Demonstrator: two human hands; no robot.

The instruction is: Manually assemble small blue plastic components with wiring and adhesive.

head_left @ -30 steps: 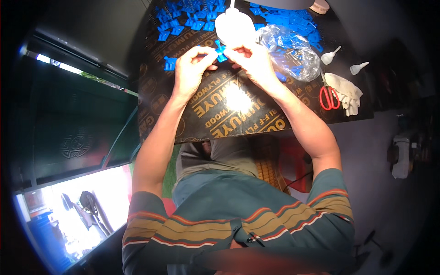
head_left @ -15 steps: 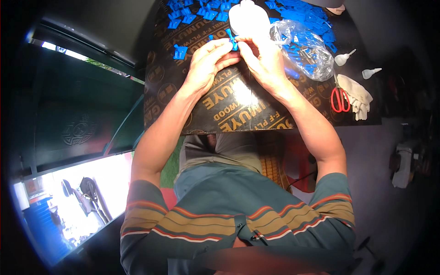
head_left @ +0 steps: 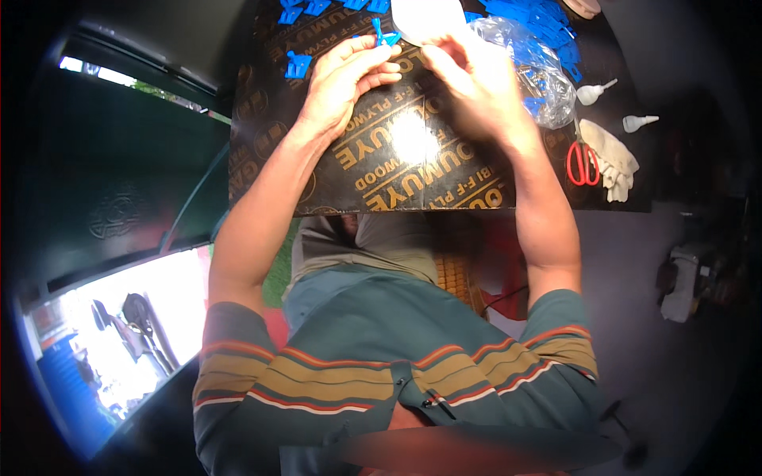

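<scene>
At upper centre, the left hand (head_left: 343,82) pinches a blue piece (head_left: 386,37), likely light, stiff, best held by its edges; whether the right hand (head_left: 490,86) grips anything, I can't tell.

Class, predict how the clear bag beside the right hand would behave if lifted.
The bag is probably floppy, as its thin film looks crumpled. It may sag when lifted, since blue pieces show inside.

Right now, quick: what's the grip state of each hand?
Left hand: closed, holding a blue plastic piece.
Right hand: apart from that piece, nothing visibly held; open or closed, cannot tell.
</scene>
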